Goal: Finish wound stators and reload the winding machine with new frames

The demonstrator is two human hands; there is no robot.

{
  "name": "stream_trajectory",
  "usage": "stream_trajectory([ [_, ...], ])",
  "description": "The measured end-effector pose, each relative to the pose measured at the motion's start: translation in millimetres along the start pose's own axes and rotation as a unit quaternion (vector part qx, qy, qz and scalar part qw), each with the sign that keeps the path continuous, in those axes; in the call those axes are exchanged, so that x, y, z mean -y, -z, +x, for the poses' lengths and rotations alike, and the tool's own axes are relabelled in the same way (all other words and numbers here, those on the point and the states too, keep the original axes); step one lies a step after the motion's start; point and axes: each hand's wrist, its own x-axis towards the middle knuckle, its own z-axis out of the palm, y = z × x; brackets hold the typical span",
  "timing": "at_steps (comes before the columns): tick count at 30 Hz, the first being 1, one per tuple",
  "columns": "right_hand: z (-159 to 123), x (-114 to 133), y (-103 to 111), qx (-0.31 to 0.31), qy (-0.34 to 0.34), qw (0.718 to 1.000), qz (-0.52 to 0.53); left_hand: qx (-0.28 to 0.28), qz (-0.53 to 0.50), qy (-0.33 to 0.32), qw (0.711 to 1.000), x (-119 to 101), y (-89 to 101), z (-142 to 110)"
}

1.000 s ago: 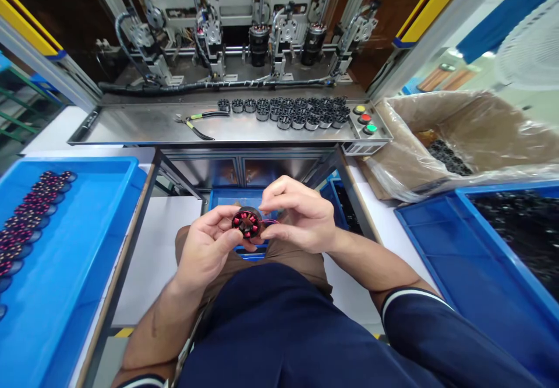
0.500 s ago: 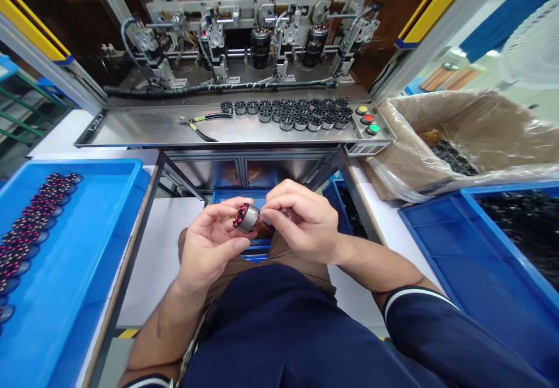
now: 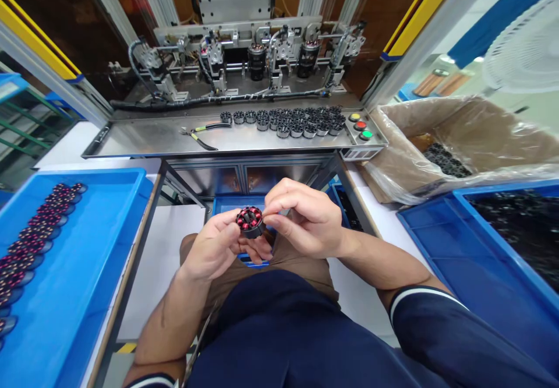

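- Tray [image 3: 100, 248], near left: rows of wound cores [image 3: 48, 220].
- Left hand [image 3: 212, 251], near middle: thumb and fingers closed on one red-wound core [image 3: 250, 232]; slack grip could drop it.
- Right hand [image 3: 305, 219], just right: fingertips pinched narrow at its rim, can't tell if on wire; hard tug might loosen the winding.

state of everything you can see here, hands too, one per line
left hand: gripping wound core
wound core: held off the tray, red windings on
right hand: fingertips at core's edge, grip unclear
pliers: handles spread, lying down
black cores: no red windings visible, grouped on tray
left blue bin: open, partly filled
carton: open, plastic-lined
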Motion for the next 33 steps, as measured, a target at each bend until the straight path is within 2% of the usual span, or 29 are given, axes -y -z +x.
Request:
stream_trajectory([
  [4,-2,6,0,0.004,0.004,1.000,-0.017,-0.031,0.004,-0.035,0.999,1,-3.6,-1],
  [8,-3,10,1,0.004,-0.003,0.999,-0.044,-0.021,-0.010,-0.062,0.998,2,-3.7,-2],
  [15,2,11,6,0.052,-0.001,0.998,-0.031,-0.018,0.017,-0.091,0.996,3,-0.5,-3],
  [19,3,14,5,0.025,-0.030,0.999,-0.029,-0.013,0.011,-0.109,0.994,5,-0.8,-4],
  [23,6,17,3,0.005,-0.059,0.998,-0.026,-0.001,-0.003,-0.180,0.984,6,0.8,-4],
  [26,12,16,3,0.010,-0.062,0.998,0.004,-0.018,-0.050,-0.246,0.968,4,3.9,4],
  [27,15,15,3,0.019,-0.057,0.998,0.014,-0.017,-0.065,-0.233,0.970,3,4.9,8],
  [28,17,14,4,0.029,-0.046,0.998,0.021,-0.003,-0.072,-0.191,0.979,3,5.8,13],
  [30,20,12,5,0.048,-0.027,0.998,0.023,0.073,-0.066,-0.043,0.994,1,6.7,21],
  [31,20,11,6,0.054,-0.023,0.998,0.018,0.118,-0.058,0.029,0.991,0,6.6,23],
  [32,21,10,8,0.057,-0.022,0.998,0.012,0.152,-0.053,0.075,0.984,0,6.1,25],
  [33,21,10,9,0.056,-0.022,0.998,0.003,0.163,-0.051,0.088,0.981,-1,5.0,25],
])
